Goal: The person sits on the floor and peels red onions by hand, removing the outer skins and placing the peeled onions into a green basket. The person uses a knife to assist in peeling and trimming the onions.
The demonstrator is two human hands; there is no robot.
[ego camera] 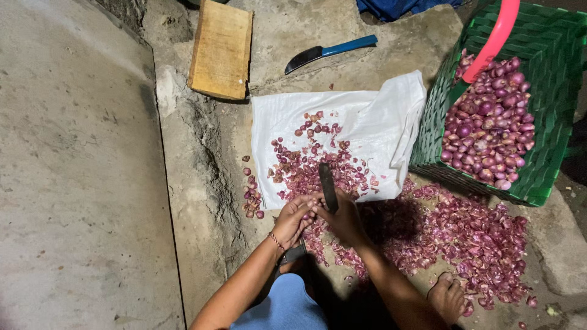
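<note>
Left hand pinches a small shallot at its fingertips; right hand is closed around a dark knife, blade pointing away, touching the left. Risk, by my judgement: blade slips off papery skin into left fingers; peels heaped beside the right hand.

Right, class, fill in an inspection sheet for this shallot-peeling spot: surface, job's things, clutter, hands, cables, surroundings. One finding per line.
Surface: rough concrete floor, cracked along a raised edge; a white sack is spread on it.
Job's things: a small shallot held at the fingertips; a dark knife, blade pointing up; peeled shallots fill a green basket with a pink handle.
Clutter: purple skins piled on the floor and strewn across the sack.
Hands: left hand pinches the shallot; right hand grips the knife.
Cables: nothing seen.
Surroundings: wooden block, spare blue-handled knife, blue cloth, a bare foot.
</note>
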